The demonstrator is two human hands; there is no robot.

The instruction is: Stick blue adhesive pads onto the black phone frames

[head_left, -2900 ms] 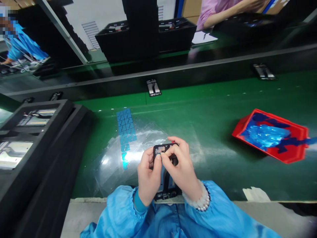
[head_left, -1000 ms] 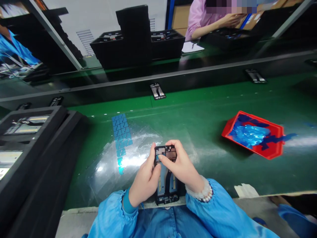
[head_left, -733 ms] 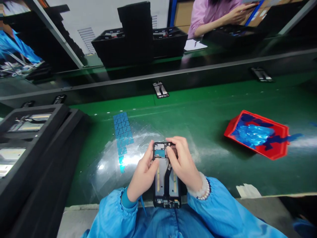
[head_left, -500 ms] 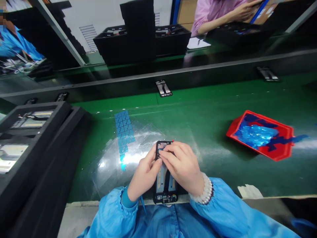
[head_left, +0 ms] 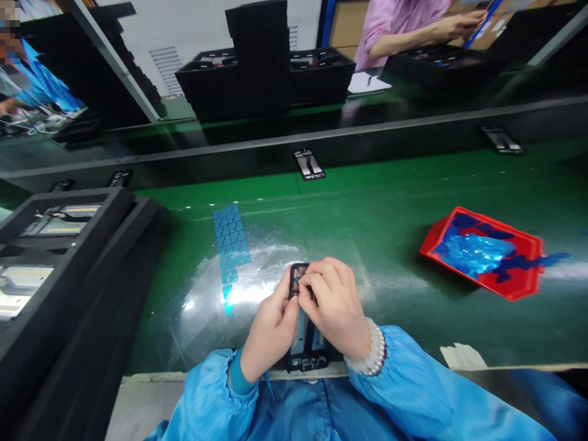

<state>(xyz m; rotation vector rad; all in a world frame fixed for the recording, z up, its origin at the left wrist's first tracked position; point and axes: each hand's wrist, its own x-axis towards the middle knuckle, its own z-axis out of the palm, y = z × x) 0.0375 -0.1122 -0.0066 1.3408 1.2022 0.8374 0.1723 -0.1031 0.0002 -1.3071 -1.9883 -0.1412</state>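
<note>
An open phone body (head_left: 307, 362), black-framed with its inner parts bare, lies lengthwise before me at the table's front edge. My left hand (head_left: 270, 327) grips its left side, thumb on top near the upper end. Over that upper end, my right hand (head_left: 335, 306) has thumb and forefinger pinched together against the inside. A small bluish bit shows by these fingertips; whether they hold it I cannot make out. Left of the hands, a sheet of blue die-cut stickers (head_left: 231, 236) lies on clear film (head_left: 193, 312).
A red bin (head_left: 519, 285) with crumpled blue film stands at right. Black foam trays (head_left: 114, 226) with phone parts are stacked at left. Phone bodies, one being the middle phone body (head_left: 309, 165), rest along the back ledge. Beyond it, a co-worker's pink sleeve (head_left: 383, 24) shows.
My right hand's fingers have curled and shifted slightly at the phone's upper end. The phones along the back ledge have moved a little to the right in view.
</note>
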